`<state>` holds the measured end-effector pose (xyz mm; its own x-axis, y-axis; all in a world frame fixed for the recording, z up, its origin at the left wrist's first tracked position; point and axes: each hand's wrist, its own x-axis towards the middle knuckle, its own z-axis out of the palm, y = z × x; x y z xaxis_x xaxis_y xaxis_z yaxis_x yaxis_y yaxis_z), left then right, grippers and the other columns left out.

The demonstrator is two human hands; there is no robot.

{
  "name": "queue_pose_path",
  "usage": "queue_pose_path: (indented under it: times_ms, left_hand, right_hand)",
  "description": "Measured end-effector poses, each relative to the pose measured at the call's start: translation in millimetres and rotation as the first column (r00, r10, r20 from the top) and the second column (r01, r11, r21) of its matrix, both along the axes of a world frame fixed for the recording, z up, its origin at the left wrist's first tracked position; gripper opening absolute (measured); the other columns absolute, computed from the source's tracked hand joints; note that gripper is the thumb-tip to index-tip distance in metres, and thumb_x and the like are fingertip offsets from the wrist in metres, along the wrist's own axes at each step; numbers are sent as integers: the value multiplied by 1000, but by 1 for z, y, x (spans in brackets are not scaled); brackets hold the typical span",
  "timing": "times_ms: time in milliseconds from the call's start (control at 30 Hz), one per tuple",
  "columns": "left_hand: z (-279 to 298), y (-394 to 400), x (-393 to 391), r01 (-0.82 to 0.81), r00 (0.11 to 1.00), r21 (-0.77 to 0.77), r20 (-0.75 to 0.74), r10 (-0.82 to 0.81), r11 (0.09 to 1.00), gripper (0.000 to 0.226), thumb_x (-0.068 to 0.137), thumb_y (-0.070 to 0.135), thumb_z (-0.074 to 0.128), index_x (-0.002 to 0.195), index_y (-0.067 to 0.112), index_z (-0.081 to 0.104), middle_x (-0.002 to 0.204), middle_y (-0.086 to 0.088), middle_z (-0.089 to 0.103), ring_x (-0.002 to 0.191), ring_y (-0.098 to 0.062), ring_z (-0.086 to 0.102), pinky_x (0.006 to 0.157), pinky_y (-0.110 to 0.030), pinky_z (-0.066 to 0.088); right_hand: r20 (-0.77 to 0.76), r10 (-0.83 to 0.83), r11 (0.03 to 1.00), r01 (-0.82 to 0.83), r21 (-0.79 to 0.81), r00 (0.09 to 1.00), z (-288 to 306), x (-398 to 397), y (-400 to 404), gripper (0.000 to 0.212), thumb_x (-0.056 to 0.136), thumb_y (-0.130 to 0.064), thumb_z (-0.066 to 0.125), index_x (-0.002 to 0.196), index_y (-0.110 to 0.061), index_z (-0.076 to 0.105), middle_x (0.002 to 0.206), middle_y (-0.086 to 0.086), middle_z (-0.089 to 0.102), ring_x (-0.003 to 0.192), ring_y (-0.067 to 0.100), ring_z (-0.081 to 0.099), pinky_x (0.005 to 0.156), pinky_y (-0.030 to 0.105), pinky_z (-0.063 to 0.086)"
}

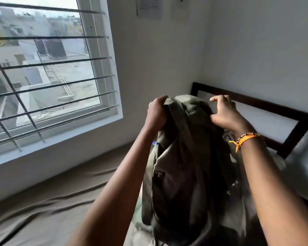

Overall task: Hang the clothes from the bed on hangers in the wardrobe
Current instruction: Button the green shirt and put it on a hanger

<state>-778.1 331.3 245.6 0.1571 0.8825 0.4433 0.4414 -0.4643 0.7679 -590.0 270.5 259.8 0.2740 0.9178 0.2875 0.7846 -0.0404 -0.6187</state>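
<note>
- Left hand [156, 110]: fist closed round the top edge of an olive-green garment [181, 157], gripping the bunched cloth at the upper left corner.
- Right hand [224, 112]: thumb and lower fingers pinching the same top edge on its right side; index finger stretched out above, free of the cloth; orange band [245, 139] at the wrist.
- Olive-green garment: held up between both hands, hanging down in folds over the bed [60, 201]; long seam or placket down the front, small dark label on the chest; kind of garment not certain, possibly a shirt, the folds and shadow hiding its cut.
- Pale cloth [238, 215] below and behind the garment, on the bed: blurred, perhaps more clothes waiting, not to be told apart.
- Bed: brown sheet, creased, running along the wall under the barred window [43, 68]; dark headboard frame [256, 103] against the far wall.
- Hanger: none in view. Wardrobe: none in view.
- Stage, as judged: early in the handling of this piece. Lifted off the bed and being taken by its top edge, not yet on a hanger.
- Left to do, as judged: fit a hanger, carry to the wardrobe, hang on the rail; then any further pieces lying on the bed.
- Count of pieces already hung: not to be read from this view.
</note>
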Motion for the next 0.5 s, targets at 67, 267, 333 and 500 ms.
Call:
queue_pose_path:
  times_ms: [67,267,333,500]
  left_hand:
    - [19,-13,14,114,992,87,-70,-108,990,19,72,13,41,73,9,60,72,-7,65,71,-23,55,60,-27,35]
    - [31,-49,13,455,880,-47,177,-441,889,29,78,-2,64,103,11,67,93,-6,66,77,-13,62,63,-12,45]
    - [11,-55,4,560,789,-130,385,-479,818,38,82,-6,63,117,7,56,99,-4,60,71,-7,60,62,-10,47]
    - [-80,-88,10,561,791,-460,50,-610,689,57,68,23,82,118,12,57,92,3,63,81,8,59,79,-22,49]
  right_hand:
    - [-192,243,967,-223,121,951,5,-22,-17,70,78,-5,60,140,-10,29,138,6,37,132,20,35,109,28,28]
    - [188,41,967,-87,241,981,-2,-40,-29,44,72,-8,75,114,-10,62,108,7,68,102,22,62,72,15,35]
    - [175,45,949,-97,300,984,-7,-35,-37,12,72,-9,76,83,-10,72,83,5,72,82,17,66,64,15,36]
    - [-87,165,921,-122,371,982,3,-26,-56,10,69,-10,80,69,-11,70,66,-8,65,63,-3,56,64,12,40]
